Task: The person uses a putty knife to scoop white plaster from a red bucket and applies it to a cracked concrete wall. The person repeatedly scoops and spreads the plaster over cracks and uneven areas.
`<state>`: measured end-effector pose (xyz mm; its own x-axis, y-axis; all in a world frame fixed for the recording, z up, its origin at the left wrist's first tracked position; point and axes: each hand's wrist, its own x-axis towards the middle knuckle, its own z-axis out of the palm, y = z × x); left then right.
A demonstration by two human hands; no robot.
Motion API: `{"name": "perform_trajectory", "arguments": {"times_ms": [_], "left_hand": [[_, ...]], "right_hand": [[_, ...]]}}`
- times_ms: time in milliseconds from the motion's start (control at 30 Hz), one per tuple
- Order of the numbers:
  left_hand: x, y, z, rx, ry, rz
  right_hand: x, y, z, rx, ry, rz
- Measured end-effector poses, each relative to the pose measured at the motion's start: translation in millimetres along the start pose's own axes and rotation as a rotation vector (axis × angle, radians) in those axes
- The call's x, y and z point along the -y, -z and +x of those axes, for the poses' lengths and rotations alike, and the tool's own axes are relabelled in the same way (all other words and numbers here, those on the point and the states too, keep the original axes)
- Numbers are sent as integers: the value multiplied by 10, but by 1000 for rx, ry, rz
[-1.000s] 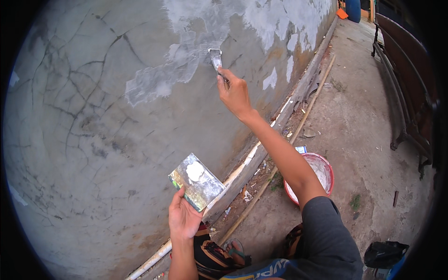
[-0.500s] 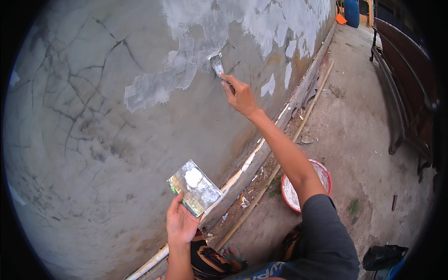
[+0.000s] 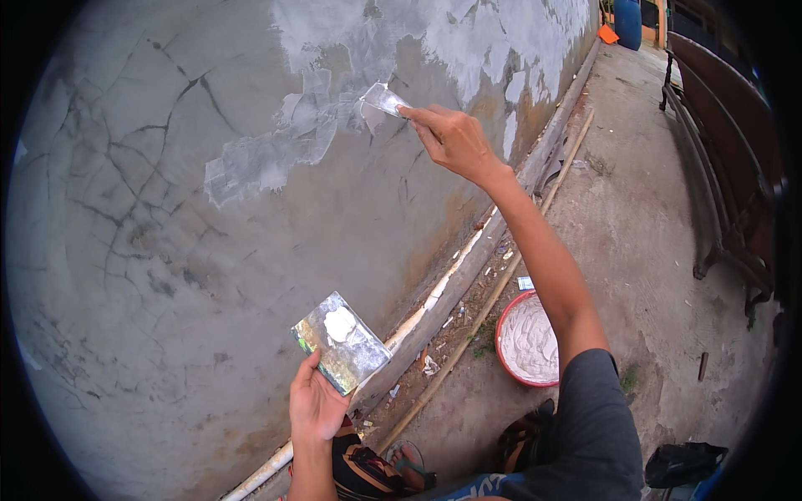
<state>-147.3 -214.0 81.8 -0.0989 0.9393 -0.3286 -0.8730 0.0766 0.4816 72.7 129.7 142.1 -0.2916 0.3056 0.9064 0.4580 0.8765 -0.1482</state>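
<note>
My right hand [image 3: 455, 138] grips a flat metal putty scraper [image 3: 384, 98] and presses its blade against the cracked grey wall [image 3: 142, 250], at the edge of a pale filled patch [image 3: 267, 154]. Lower down, my left hand [image 3: 316, 407] holds a square metal plate [image 3: 341, 342] tilted up. A small white dab of putty [image 3: 339, 324] lies on that plate.
A red bowl of white putty [image 3: 528, 338] stands on the concrete ground by my right elbow. A pipe [image 3: 493, 234] and a thin stick [image 3: 501, 275] run along the wall's foot. A dark wooden bench [image 3: 727, 167] is on the right, a black bag [image 3: 681, 463] lower right.
My right hand has drawn the scraper across the wall, the blade turning flatter against the pale patch. My left hand with the plate has stayed roughly in place.
</note>
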Motion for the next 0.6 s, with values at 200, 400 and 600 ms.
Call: {"name": "perform_trajectory", "arguments": {"times_ms": [200, 400, 600], "left_hand": [[-9, 10, -11, -13, 22, -41], [-17, 15, -4, -20, 5, -30], [-22, 31, 1, -61, -10, 12]], "right_hand": [[-79, -175, -113, 7, 14, -41], [-105, -222, -526, 114, -43, -58], [84, 52, -125, 46, -97, 16]]}}
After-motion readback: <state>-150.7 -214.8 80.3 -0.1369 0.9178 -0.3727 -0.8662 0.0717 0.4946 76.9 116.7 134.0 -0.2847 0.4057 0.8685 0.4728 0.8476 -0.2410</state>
